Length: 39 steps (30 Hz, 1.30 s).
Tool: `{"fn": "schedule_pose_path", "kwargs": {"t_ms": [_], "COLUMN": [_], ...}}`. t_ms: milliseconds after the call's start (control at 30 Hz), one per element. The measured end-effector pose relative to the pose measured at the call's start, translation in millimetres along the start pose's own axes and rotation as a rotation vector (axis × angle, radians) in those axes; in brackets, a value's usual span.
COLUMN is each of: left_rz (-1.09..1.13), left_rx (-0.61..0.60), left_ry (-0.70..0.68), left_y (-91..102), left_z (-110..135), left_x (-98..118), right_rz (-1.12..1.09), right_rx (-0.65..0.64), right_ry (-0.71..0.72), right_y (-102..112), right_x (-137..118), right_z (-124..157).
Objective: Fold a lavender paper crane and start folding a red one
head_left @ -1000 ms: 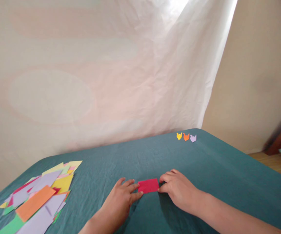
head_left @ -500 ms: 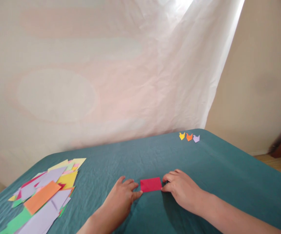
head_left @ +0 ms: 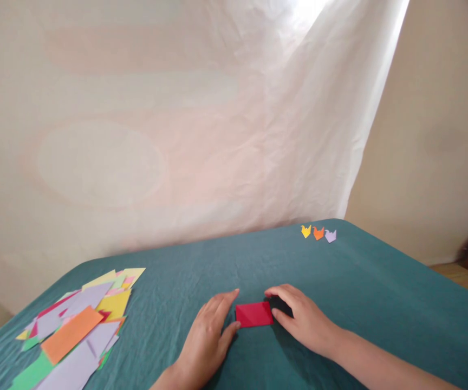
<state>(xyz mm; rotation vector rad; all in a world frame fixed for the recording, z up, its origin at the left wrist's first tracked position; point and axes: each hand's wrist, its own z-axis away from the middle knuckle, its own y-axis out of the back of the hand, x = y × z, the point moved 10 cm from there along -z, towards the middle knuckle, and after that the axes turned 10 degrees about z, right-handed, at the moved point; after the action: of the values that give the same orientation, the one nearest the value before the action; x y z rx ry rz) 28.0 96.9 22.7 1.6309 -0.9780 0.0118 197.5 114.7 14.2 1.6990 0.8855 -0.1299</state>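
Observation:
A small red folded paper rectangle (head_left: pixel 254 314) lies flat on the teal tablecloth between my two hands. At its left side my left hand (head_left: pixel 209 330) rests with the fingers stretched forward, and its thumb tip touches the lower left corner. My right hand (head_left: pixel 299 314) is at the other end, its thumb against the right edge and its index finger arched over near the upper right corner. A dark gap shows between that thumb and finger. Both hands look open, and the paper stays on the cloth.
A loose pile of coloured paper sheets (head_left: pixel 71 333) spreads over the left of the table. Near the far right corner stand three small folded paper birds, yellow (head_left: pixel 306 232), orange (head_left: pixel 318 233) and lilac (head_left: pixel 330 235). A pale hanging sheet (head_left: pixel 201 135) borders the back edge.
My left fingers have straightened and spread from the thumb. My right thumb and index finger have moved apart at the paper's right end. The view has shifted slightly.

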Motion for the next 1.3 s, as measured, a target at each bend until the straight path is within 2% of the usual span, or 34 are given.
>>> {"fn": "schedule_pose_path", "kwargs": {"t_ms": [167, 333, 500, 633, 733, 833, 933, 1033, 1167, 1300], "left_rz": [0.067, 0.010, -0.075, -0.135, -0.178, -0.207, -0.218, -0.188, -0.078, 0.022], "left_rx": [-0.026, -0.018, -0.071, -0.098, -0.094, -0.085, -0.122, -0.149, -0.068, 0.007], "left_ry": [0.043, -0.062, -0.158, -0.228, -0.246, -0.264, -0.294, -0.316, -0.286, -0.318], "left_y": [-11.2, -6.5, -8.0, -7.7, -3.8, -2.9, -12.6, -20.6, -8.8, 4.8], "left_z": [-1, -2, -3, -3, -2, 1, 5, 5, 1, 1], "left_x": [-8, 17, 38, 41, 44, 53, 62, 61, 45, 41], "right_rz": [-0.098, -0.174, -0.127, -0.040, 0.021, 0.056, 0.071, 0.080, 0.124, 0.184], "right_rx": [-0.012, -0.032, -0.141, -0.255, -0.280, -0.272, -0.259, -0.231, -0.151, -0.035], "right_ry": [-0.003, 0.014, 0.176, 0.325, 0.364, 0.360, 0.363, 0.358, 0.338, 0.394], "right_y": [-6, -6, -5, -11, -13, -13, -13, -13, -11, -2], "right_x": [-6, -16, -43, -62, -66, -65, -64, -63, -58, -62], "right_z": [1, 8, 14, 18, 20, 19, 19, 19, 16, 15]}}
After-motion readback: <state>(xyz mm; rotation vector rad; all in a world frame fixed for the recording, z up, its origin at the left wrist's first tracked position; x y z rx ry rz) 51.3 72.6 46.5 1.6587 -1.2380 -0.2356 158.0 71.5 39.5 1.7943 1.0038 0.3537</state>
